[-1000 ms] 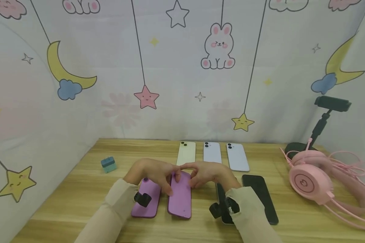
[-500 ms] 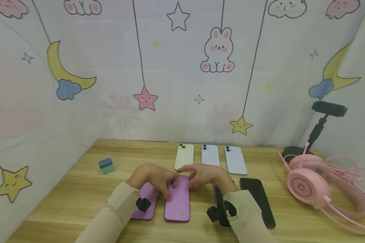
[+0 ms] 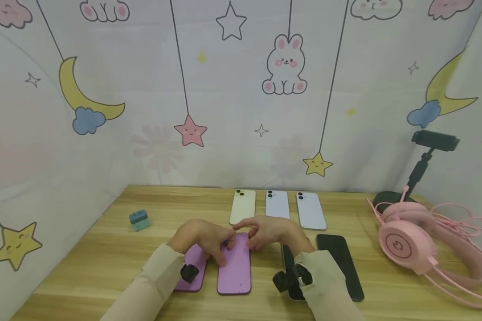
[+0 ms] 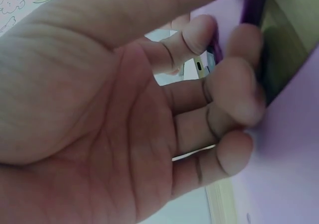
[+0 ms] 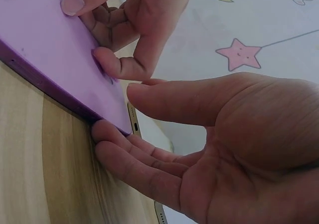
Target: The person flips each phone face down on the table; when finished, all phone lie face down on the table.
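A purple phone [image 3: 234, 276] lies back up on the wooden table in the head view. My left hand [image 3: 209, 240] grips it near the top left corner, the thumb at its left edge and a fingertip over the dark camera spot. My right hand [image 3: 271, 232] touches the upper right edge with its fingertips; in the right wrist view the right hand [image 5: 199, 129] keeps its thumb off the phone. A second purple phone [image 3: 193, 267] lies under my left wrist, partly hidden. Another dark phone [image 3: 291, 290] is mostly covered by my right wrist.
Behind my hands lie a cream phone [image 3: 243, 207] and two pale ones, a middle phone [image 3: 278, 205] and a right phone [image 3: 311, 211]. A black phone [image 3: 339, 261], pink headphones [image 3: 401, 245] and a black stand [image 3: 419, 171] are on the right. A small teal block [image 3: 139, 220] sits left.
The purple phone now lies flatter, its lower end no longer tilted as it was a second ago. Both hands have hardly moved on it. The head view has shifted slightly.
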`<state>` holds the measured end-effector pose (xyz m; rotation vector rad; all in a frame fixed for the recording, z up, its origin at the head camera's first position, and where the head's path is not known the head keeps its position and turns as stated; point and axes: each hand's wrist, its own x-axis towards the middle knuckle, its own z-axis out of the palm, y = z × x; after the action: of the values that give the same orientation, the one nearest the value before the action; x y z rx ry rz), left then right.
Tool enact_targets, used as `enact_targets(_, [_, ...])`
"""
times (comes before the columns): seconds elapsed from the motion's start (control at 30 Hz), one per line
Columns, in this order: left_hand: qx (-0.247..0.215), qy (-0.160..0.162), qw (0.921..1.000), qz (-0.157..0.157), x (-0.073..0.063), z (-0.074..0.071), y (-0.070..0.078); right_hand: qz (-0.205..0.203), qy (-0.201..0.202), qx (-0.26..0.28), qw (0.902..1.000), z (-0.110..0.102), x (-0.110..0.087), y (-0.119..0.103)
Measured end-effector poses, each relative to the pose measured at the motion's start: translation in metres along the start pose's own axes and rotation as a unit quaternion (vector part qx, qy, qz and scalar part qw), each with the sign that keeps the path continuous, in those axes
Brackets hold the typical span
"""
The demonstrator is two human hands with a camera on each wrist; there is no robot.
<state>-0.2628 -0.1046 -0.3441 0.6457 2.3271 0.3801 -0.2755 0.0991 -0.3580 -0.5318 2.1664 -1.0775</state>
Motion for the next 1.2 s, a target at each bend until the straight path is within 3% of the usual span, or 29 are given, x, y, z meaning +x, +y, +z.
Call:
enact_targets(0.33, [-0.005, 0.004, 0.9999, 0.011, 0.001, 0.003, -0.002, 0.006, -0.028, 0.01, 0.9995, -0.005, -0.002, 0.002])
enact_targets(0.53, [0.06, 0.034, 0.9973, 0.026, 0.001, 0.006, -0.004, 0.005, -0.039, 0.018, 0.9991, -0.007, -0.006, 0.003])
enact_targets(0.73, [0.107, 0.04, 0.9934, 0.013, 0.002, 0.002, 0.02, 0.004, 0.043, -0.031, 0.9986, -0.03, -0.032, 0.0])
enact_targets(0.83, [0.115, 0.029, 0.9925, 0.029, 0.007, -0.003, 0.032, -0.007, 0.074, -0.047, 0.9961, -0.04, -0.047, 0.008])
enact_targets(1.07, [0.114, 0.014, 0.9914, 0.063, 0.028, -0.011, 0.057, -0.052, 0.058, -0.1, 0.992, -0.06, -0.08, 0.03])
enact_targets(1.2, [0.126, 0.008, 0.989, 0.076, 0.035, -0.007, 0.066, -0.03, 0.063, -0.11, 0.9915, -0.07, -0.102, 0.041])
